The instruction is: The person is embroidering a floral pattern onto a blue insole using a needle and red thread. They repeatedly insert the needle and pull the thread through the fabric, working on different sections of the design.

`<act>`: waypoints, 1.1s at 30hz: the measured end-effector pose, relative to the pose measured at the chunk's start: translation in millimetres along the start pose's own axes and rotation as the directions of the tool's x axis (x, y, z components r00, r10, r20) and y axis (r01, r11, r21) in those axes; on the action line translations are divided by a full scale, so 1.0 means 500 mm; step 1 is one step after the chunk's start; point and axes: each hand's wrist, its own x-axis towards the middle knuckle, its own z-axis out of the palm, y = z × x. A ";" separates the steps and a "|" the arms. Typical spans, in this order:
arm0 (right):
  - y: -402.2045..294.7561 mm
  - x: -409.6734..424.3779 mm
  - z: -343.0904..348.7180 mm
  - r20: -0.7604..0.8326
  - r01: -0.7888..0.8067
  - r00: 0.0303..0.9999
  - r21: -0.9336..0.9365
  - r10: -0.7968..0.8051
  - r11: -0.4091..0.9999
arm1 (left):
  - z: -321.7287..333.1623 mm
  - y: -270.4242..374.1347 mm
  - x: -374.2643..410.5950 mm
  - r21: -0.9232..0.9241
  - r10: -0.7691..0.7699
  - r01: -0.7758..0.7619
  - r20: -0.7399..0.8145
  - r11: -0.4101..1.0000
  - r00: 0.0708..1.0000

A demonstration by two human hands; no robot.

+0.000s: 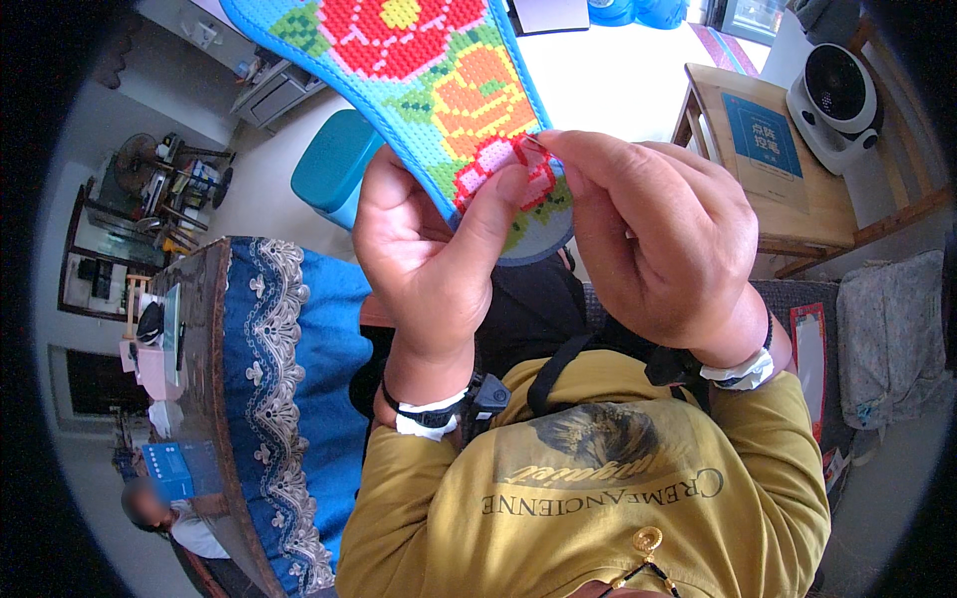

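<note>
A cross-stitched insole (419, 97) with red, orange and pink flowers on light blue, edged in blue, slants across the top centre. My left hand (434, 247) grips its lower left edge, the thumb lying on top over the pink flower and the fingers behind. At the opposite edge, my right hand (658, 224) pinches a thin needle (534, 140) between thumb and forefinger, right at the red outline of the pink flower. The other fingers of that hand are curled. Whether the needle carries thread cannot be made out.
A table with a blue lace-trimmed cloth (329, 351) stands on the left, a person (187, 523) beyond it. Behind the insole is a teal bin (333, 164). A wooden stool (811, 217) at right bears a booklet and a white fan (834, 105); a grey bag (890, 336) lies nearer.
</note>
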 end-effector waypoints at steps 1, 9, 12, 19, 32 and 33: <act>0.000 -0.001 0.001 -0.002 0.000 1.000 0.001 0.000 1.000 | 0.001 0.000 0.000 0.000 0.002 -0.002 -0.002 1.000 1.000; 0.009 -0.002 -0.002 0.069 -0.072 0.995 -0.006 0.072 0.997 | 0.008 -0.014 0.004 0.186 0.096 -0.094 0.000 0.978 0.995; 0.022 -0.003 0.009 0.112 -0.162 0.980 -0.034 0.165 0.986 | -0.022 -0.045 0.021 0.618 0.251 -0.297 0.162 0.728 0.954; 0.077 -0.073 0.037 0.228 -0.438 0.890 0.667 0.395 0.603 | -0.032 -0.049 0.040 0.683 0.474 -0.709 0.572 0.177 0.670; 0.134 -0.120 0.107 0.473 -0.376 0.881 0.725 0.021 -0.578 | -0.033 -0.031 0.013 0.593 0.526 -0.776 0.599 0.215 0.604; 0.134 -0.120 0.112 0.422 -0.341 0.907 0.708 -0.016 -0.619 | -0.034 -0.030 0.012 0.593 0.524 -0.774 0.597 0.222 0.607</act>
